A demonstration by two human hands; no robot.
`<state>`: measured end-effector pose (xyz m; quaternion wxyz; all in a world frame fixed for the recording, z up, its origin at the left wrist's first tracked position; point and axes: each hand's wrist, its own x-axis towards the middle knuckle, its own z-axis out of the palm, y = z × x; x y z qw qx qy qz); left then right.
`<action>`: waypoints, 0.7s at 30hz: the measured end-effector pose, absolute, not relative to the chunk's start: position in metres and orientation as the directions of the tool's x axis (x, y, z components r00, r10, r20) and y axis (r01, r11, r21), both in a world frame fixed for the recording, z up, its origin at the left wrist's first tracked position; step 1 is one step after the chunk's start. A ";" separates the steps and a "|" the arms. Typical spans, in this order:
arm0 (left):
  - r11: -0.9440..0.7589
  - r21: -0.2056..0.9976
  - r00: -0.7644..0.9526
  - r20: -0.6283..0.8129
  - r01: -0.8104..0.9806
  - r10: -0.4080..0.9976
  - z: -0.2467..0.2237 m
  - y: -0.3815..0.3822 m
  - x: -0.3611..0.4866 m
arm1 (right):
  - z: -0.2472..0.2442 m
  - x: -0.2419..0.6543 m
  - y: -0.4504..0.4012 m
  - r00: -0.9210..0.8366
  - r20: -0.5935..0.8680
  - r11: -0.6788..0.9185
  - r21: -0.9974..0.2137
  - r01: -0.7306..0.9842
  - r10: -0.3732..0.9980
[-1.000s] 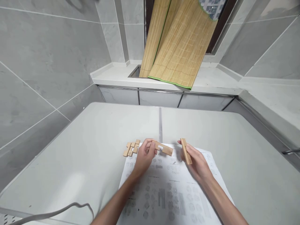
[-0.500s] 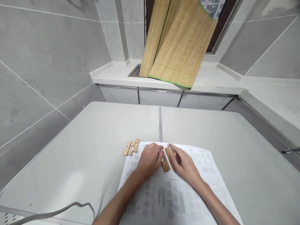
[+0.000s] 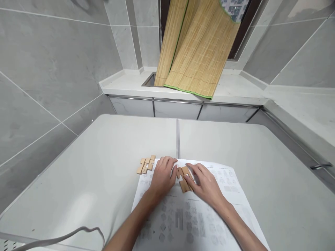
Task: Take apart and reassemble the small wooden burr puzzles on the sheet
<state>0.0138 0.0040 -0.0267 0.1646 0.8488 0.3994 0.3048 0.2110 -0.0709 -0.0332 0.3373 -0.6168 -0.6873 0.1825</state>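
Two light-brown wooden puzzle pieces lie side by side between my hands on a printed sheet. The left wooden piece has a notch along its side, with a small gap showing in the middle. My right hand has its thumb on the right wooden piece and its index finger at the far end, gripping it against the other. My left hand rests at the left side of the pair, thumb and index finger apart, the thumb tip close to the left piece; whether it touches I cannot tell.
Several joined wooden pieces lie beyond the sheet's left corner on the white table. A grey cable crosses the near left edge. Behind stand a white ledge and a bamboo mat hanging at the window.
My right hand has moved left, bringing its piece against the other one. My left hand has drawn back a little to the left, uncovering more of the left piece.
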 end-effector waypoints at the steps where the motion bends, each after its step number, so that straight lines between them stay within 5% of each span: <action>1: -0.634 0.524 0.493 0.401 0.568 0.772 -0.027 0.004 0.013 | -0.030 0.212 -0.072 -0.018 0.227 0.168 -0.660 0.733 0.974; 7: -0.654 0.538 0.490 0.434 0.533 0.756 -0.034 0.005 0.013 | -0.013 0.214 -0.077 -0.254 0.106 0.262 -0.636 0.726 0.961; 14: -0.643 0.587 0.528 0.386 0.492 0.756 -0.038 0.005 0.015 | -0.031 0.204 -0.073 -0.195 0.216 0.284 -0.548 0.787 0.957; 21: -0.612 0.615 0.518 0.355 0.497 0.778 -0.034 0.002 0.017 | -0.024 0.202 -0.077 -0.299 0.166 0.334 -0.625 0.705 0.940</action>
